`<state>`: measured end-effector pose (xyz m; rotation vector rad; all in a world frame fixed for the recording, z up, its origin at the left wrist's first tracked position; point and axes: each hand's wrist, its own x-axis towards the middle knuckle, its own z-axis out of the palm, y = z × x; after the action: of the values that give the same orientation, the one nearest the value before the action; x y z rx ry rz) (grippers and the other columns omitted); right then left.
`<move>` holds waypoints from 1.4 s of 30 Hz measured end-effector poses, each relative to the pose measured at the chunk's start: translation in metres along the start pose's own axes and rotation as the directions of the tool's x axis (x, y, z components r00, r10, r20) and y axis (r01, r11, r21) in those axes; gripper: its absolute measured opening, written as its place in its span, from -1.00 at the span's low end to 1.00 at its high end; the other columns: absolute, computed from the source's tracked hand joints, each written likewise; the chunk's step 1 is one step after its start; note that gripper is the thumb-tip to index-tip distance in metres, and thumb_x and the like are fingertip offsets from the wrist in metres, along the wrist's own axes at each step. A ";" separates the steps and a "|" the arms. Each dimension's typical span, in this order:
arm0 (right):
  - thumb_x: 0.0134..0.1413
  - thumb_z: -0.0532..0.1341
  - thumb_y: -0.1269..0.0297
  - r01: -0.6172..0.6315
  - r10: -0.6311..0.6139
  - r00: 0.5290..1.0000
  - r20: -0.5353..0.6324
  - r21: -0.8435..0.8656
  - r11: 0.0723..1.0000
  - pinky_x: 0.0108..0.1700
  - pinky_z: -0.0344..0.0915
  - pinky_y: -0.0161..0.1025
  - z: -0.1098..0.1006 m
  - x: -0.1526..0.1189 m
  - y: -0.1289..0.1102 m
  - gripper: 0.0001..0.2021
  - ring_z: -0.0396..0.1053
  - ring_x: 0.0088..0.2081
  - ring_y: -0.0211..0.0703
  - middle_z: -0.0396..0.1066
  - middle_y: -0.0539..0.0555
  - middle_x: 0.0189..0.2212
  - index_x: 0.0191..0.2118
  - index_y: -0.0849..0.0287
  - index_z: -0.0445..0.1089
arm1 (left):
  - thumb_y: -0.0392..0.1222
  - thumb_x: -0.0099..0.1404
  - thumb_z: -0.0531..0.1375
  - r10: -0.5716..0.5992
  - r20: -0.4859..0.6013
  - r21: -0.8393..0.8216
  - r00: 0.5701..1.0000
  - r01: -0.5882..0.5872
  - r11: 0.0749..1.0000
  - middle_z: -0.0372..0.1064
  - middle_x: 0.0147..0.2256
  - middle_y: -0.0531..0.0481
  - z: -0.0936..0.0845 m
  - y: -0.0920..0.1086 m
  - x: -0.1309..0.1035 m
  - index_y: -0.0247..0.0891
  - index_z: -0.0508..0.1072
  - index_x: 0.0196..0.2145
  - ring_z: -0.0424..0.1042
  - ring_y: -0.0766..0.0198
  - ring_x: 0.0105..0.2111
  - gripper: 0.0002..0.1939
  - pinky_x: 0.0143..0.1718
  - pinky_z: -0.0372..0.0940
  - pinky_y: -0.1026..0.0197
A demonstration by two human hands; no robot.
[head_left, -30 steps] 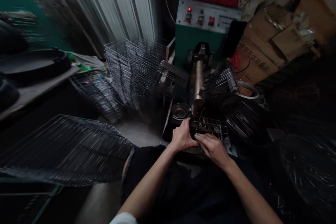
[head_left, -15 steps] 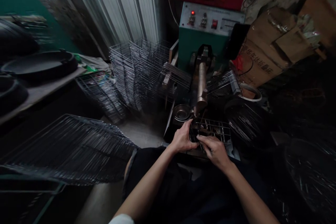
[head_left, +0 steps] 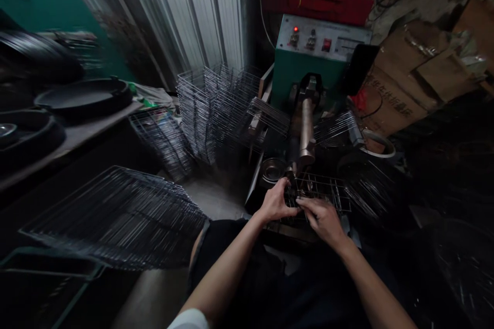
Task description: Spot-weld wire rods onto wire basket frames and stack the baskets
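A small wire rack (head_left: 330, 187) of crossed metal rods lies under the tip of a machine's metal arm (head_left: 306, 131). My left hand (head_left: 276, 202) grips the rack's left side, its index finger up near the arm's tip and its thumb stretched to the right. From the front, my right hand (head_left: 323, 218) pinches the rack with fingers pressed together close to the left thumb. What lies exactly between the right fingertips is too dark to make out. Just left of the arm's tip sits a round metal dish (head_left: 272, 169).
The green machine (head_left: 309, 69) has a lit red lamp. Tall stacks of wire grids (head_left: 196, 113) stand to the left, with another grid stack (head_left: 116, 221) nearer me. At right are a bundle of loose rods (head_left: 366, 185) and cardboard boxes (head_left: 401, 92). Black pans (head_left: 85, 97) rest on a left shelf.
The whole view has shifted, so everything appears farther right and slightly lower. Both hands keep nearly the same hold on the rack under the arm.
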<state>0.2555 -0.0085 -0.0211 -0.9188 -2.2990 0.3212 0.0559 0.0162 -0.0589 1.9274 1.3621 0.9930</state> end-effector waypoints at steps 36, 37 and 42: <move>0.25 0.22 0.27 -0.230 0.240 0.940 -0.244 0.068 0.971 -0.10 0.41 -0.02 0.003 0.038 0.006 -0.86 0.38 -0.15 0.07 0.34 0.15 -0.20 -0.12 0.11 0.29 | 0.03 -0.06 0.40 -0.065 -0.075 0.116 0.995 0.073 0.991 0.45 -0.03 -0.02 -0.020 0.002 0.031 -0.12 0.33 -0.03 0.49 0.05 -0.06 -0.35 -0.09 0.35 0.11; 0.25 0.22 0.25 -0.235 0.242 0.938 -0.247 0.057 0.970 -0.10 0.41 -0.02 0.002 0.039 0.005 -0.86 0.38 -0.15 0.08 0.34 0.16 -0.19 -0.12 0.11 0.29 | 0.02 -0.07 0.41 -0.054 -0.061 0.109 0.997 0.061 0.992 0.46 -0.03 -0.01 -0.021 0.001 0.033 -0.12 0.33 -0.03 0.49 0.05 -0.06 -0.35 -0.08 0.35 0.12; 0.27 0.19 0.23 -0.237 0.224 0.938 -0.263 -0.018 0.971 -0.09 0.40 0.00 0.002 0.044 0.005 -0.86 0.37 -0.13 0.11 0.32 0.19 -0.16 -0.10 0.12 0.29 | -0.01 -0.10 0.43 -0.056 -0.004 0.032 0.998 0.056 0.998 0.48 -0.06 0.05 -0.024 -0.008 0.044 -0.08 0.34 -0.03 0.50 0.07 -0.07 -0.33 -0.05 0.34 0.12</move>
<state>0.2325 0.0253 -0.0038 -1.1868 -1.9714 0.2272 0.0407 0.0616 -0.0405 1.9007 1.4348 0.9533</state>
